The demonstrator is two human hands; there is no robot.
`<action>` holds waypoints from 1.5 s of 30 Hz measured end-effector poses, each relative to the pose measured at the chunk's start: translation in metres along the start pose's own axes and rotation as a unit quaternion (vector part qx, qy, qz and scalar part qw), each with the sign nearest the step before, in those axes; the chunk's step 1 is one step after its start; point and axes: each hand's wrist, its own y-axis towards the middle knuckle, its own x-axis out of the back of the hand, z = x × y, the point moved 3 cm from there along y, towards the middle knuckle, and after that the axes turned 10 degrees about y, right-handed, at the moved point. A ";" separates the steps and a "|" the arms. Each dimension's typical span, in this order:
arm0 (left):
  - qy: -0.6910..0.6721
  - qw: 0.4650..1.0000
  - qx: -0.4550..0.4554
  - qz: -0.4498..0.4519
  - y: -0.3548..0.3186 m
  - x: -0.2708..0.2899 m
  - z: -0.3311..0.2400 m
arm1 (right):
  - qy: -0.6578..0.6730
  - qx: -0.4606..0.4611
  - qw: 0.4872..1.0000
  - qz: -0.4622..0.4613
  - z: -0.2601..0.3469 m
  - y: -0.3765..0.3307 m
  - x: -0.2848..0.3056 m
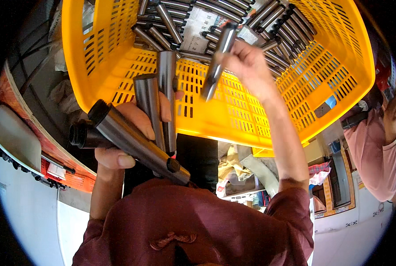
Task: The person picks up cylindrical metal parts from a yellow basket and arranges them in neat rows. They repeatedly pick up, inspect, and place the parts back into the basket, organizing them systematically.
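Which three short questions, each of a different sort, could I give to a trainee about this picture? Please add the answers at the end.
1. True or false: the left hand holds several dark tubes at once.

2. Choose one. The right hand holds:
A) a knife
B) a single tube
C) a folded cloth

3. Complete the sentence: the big basket with slotted walls is ____ in colour.

Key: 1. True. 2. B. 3. Yellow.
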 end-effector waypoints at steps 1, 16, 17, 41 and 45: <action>-0.010 1.000 -0.006 0.028 0.002 0.002 0.000 | 0.106 -0.003 0.994 0.040 0.004 -0.014 -0.018; -0.079 0.987 -0.075 0.119 0.022 0.017 -0.017 | 0.346 -0.027 0.929 0.125 -0.008 -0.035 -0.102; -0.075 0.988 -0.072 0.116 0.025 0.017 -0.019 | 0.324 -0.020 0.937 0.131 -0.006 -0.033 -0.100; -0.013 0.997 -0.076 0.014 0.010 0.025 -0.009 | -0.537 0.262 0.785 -0.163 -0.060 0.116 0.017; -0.014 0.997 -0.078 0.009 0.002 0.028 -0.009 | -0.626 0.235 0.728 -0.150 -0.076 0.151 0.050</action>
